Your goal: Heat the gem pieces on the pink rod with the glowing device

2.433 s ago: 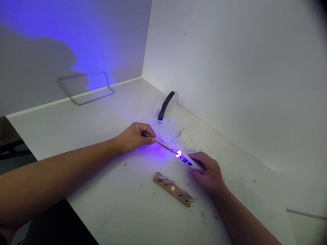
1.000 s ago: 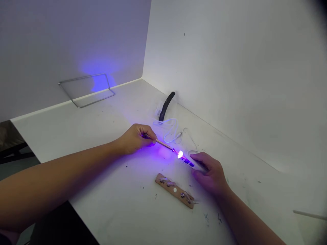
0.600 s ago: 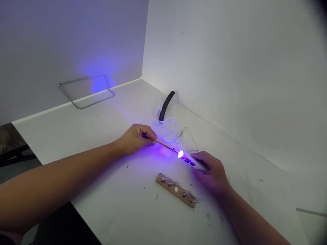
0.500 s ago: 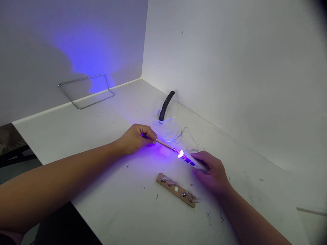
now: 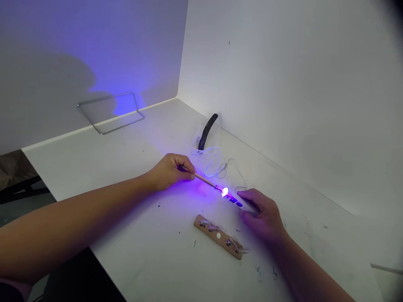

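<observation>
My left hand (image 5: pixel 171 171) pinches a thin, wood-coloured rod (image 5: pixel 205 180) with metal at both ends. Its far tip meets a bright violet glow, which hides whatever sits there. Wrapped around a white handheld UV lamp (image 5: pixel 235 201) is my right hand (image 5: pixel 263 213). Dark panels show on the lamp's face, and its lit head is at the rod's tip. Below the lamp, on the white table, lies a brown strip (image 5: pixel 223 238) with a white dot. Several small, clear, nail-shaped pieces (image 5: pixel 213 228) stand or lean on it.
Behind my hands lie a looped white cable (image 5: pixel 213 173) and a curved black piece (image 5: pixel 208 132) beside clear plastic. A bent wire frame (image 5: pixel 122 125) leans at the left wall. Walls close off the back and right; the white table (image 5: pixel 141 251) has dark marks.
The whole view has shifted slightly, so things sit a little farther right. Both hands keep their holds, with rod tip and lamp still together.
</observation>
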The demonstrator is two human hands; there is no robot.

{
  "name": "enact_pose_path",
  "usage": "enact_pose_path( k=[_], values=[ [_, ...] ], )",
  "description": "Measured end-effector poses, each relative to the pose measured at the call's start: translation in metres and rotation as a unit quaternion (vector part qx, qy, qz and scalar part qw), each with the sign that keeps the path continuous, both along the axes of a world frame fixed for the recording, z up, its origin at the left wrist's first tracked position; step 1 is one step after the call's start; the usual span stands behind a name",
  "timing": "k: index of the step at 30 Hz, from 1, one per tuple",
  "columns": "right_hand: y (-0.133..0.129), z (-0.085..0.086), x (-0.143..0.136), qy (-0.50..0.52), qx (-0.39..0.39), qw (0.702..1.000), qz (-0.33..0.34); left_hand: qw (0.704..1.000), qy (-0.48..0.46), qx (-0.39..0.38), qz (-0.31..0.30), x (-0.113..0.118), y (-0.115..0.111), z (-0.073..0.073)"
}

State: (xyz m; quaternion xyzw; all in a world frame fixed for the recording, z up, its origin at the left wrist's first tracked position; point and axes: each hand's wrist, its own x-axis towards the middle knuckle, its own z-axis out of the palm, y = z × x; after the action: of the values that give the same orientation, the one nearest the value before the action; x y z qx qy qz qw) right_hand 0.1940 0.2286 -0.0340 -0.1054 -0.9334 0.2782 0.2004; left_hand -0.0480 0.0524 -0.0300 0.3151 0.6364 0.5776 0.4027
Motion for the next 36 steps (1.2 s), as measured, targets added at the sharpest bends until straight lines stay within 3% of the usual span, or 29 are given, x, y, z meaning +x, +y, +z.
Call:
enact_pose_path(
  k=[15,36],
  values=[
    [-0.0016,0.0013,-0.0016,0.001,-0.008,1.0,-0.006,1.0,-0.007,-0.001,-0.016,0.0008,-0.0007,0.0096],
    [-0.0026,0.0032,-0.0016,-0.003,-0.001,1.0,-0.005,0.999,0.032,0.015,-0.026,-0.0006,-0.0009,0.0029]
  ],
)
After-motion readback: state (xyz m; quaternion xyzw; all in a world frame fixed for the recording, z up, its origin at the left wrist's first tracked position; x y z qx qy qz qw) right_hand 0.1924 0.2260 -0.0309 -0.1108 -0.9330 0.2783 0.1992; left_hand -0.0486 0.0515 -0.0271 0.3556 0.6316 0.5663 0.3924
